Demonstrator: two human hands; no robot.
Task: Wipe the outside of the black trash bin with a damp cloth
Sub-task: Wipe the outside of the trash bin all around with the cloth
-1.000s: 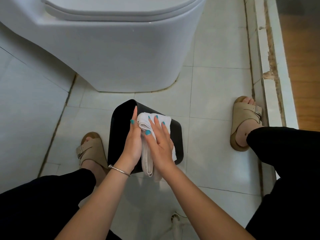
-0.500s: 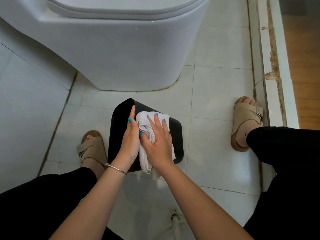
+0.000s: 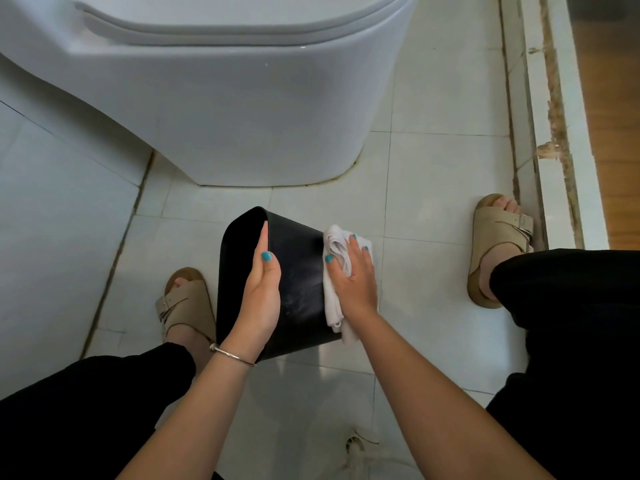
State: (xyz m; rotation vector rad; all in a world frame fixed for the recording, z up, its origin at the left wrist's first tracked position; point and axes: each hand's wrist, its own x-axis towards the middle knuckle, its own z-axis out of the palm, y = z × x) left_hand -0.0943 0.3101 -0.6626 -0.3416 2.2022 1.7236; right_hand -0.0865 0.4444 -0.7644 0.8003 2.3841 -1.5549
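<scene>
The black trash bin [image 3: 301,271] lies tipped over on the white floor tiles between my feet, its open mouth facing left. My left hand [image 3: 261,296] grips it near the rim, thumb on the upper face and one finger lying along the edge. A white cloth [image 3: 333,308] is bunched against the bin's right side. My right hand [image 3: 356,275] holds the cloth there, fingers curled over it and thumb on its near fold. The bin's upper face shows faint wet streaks.
A white toilet [image 3: 242,116] stands just beyond the bin. My sandalled feet [image 3: 187,306] [image 3: 498,244] flank it. A raised white door threshold [image 3: 540,133] runs along the right, with wooden floor past it. A floor drain [image 3: 355,445] sits close below my arms.
My right hand slid the cloth from the middle of the bin's upper face over to its right side. The left hand stayed at the rim, and the bin turned slightly.
</scene>
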